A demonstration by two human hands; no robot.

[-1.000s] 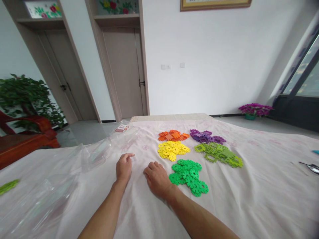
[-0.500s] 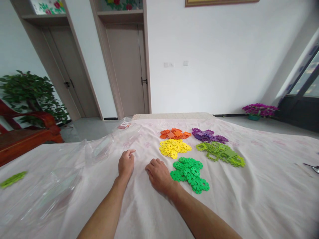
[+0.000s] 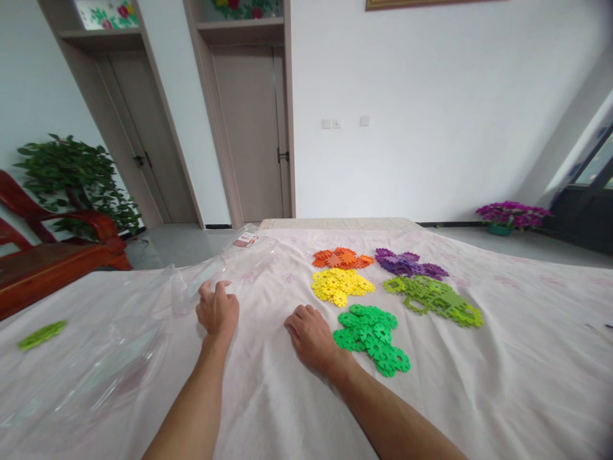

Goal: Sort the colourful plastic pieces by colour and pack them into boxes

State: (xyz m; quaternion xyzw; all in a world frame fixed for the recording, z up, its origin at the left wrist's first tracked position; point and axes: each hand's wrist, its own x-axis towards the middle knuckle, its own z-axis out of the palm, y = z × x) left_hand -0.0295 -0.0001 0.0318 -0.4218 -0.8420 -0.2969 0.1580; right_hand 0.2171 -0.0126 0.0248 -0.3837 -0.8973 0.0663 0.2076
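My left hand (image 3: 218,311) is over the cloth at the edge of a clear plastic bag (image 3: 195,284), its fingers bent and somewhat apart. Nothing shows in it, and I cannot tell whether it touches the bag. My right hand (image 3: 309,335) rests on the cloth with its fingers curled together; no object shows in it. Just right of it lies a pile of green snowflake-shaped plastic discs (image 3: 371,335). Beyond are piles of yellow discs (image 3: 341,285), orange pieces (image 3: 342,258), purple pieces (image 3: 407,263) and lime-green pieces (image 3: 433,297).
A pale patterned cloth (image 3: 268,396) covers the table. More clear plastic packaging (image 3: 115,364) lies at the left, with a lime-green piece (image 3: 42,335) near it. A red wooden chair (image 3: 71,236) stands beyond the left edge. Purple flowers (image 3: 512,214) stand on the floor behind.
My left hand has moved left towards the clear bag, and its fingers have changed from pointing right to spread and bent. My right hand stays beside the green discs. The view has turned slightly left.
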